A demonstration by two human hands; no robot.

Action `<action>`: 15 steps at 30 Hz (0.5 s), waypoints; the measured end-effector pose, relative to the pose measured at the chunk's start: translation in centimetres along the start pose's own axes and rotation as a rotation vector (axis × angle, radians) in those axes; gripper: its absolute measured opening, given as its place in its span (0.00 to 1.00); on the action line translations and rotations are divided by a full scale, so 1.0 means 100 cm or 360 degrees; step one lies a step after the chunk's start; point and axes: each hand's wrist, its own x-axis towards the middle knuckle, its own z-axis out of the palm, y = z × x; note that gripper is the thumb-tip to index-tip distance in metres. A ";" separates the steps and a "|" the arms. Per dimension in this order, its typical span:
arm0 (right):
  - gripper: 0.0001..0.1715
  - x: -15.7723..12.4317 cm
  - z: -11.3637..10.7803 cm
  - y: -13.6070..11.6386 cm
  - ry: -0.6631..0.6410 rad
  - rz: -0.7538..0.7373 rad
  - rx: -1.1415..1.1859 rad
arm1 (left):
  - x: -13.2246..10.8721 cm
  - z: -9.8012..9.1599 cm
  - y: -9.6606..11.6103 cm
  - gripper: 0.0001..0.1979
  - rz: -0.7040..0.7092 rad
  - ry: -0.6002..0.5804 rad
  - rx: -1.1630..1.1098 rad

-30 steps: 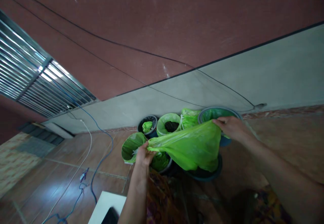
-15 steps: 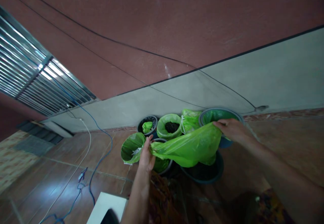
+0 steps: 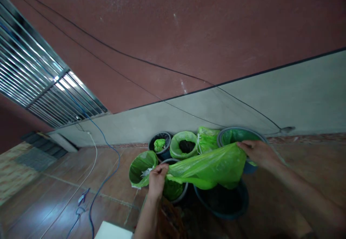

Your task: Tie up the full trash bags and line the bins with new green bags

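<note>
A bright green plastic bag (image 3: 208, 167) is stretched sideways between my two hands. My left hand (image 3: 157, 181) pinches its narrow, gathered end, and my right hand (image 3: 256, 154) grips the wide end's upper corner. Beneath the bag's wide part stands a dark bin (image 3: 223, 210), its inside in shadow. Under the narrow end is a grey-rimmed bin (image 3: 185, 192) with green plastic inside, partly hidden by the bag. Left of my left hand, a green-lined bin (image 3: 139, 170) leans and holds some white scraps.
Along the wall stand a black-lined bin (image 3: 155, 138), a green-lined bin (image 3: 175, 140), a tied green bag (image 3: 208, 138) and a larger bin (image 3: 229, 129). Blue and white cables (image 3: 108, 176) cross the tiled floor at left. A white box (image 3: 113, 231) sits at the bottom edge.
The view has tilted up slightly, so the bins and wall appear lower. My left hand's fingers have closed more over the bag's narrow end; the bag stays stretched between both hands.
</note>
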 end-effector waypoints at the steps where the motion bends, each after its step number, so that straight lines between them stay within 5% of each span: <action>1: 0.26 0.001 0.000 0.001 0.0013 0.0005 -0.0003 | 0.001 -0.002 0.000 0.06 0.0002 0.0002 0.0024; 8: 0.28 0.003 0.004 0.006 0.0105 -0.0064 0.0011 | 0.005 -0.007 -0.010 0.07 0.0003 0.0214 -0.0044; 15: 0.27 -0.001 0.002 -0.002 0.0079 -0.0152 0.0200 | 0.015 0.015 -0.001 0.13 -0.0659 0.0474 -0.0915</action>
